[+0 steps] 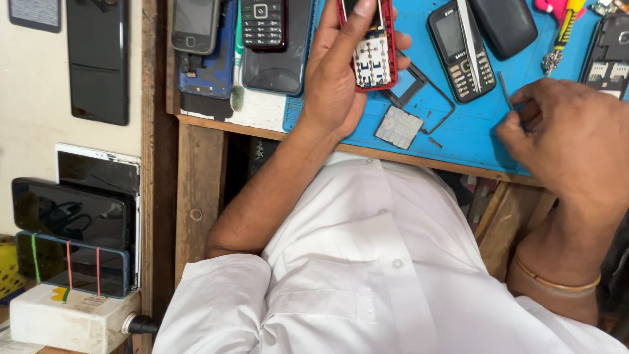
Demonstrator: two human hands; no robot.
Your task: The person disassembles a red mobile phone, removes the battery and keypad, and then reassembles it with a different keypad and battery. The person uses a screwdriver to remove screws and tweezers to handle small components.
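Gripping a red keypad phone with its front cover off, the left hand is holding it above the blue work mat on the desk, while the right hand is pinching a thin grey metal tool beside a loose grey keypad.

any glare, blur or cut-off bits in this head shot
Head view: light is even and soft, with little shadow on the blue mat. The dark phone screens at the side mirror the room. The left hand and its red phone are sharp but cut by the top edge; the right hand is slightly soft and its thin tool is hard to make out.
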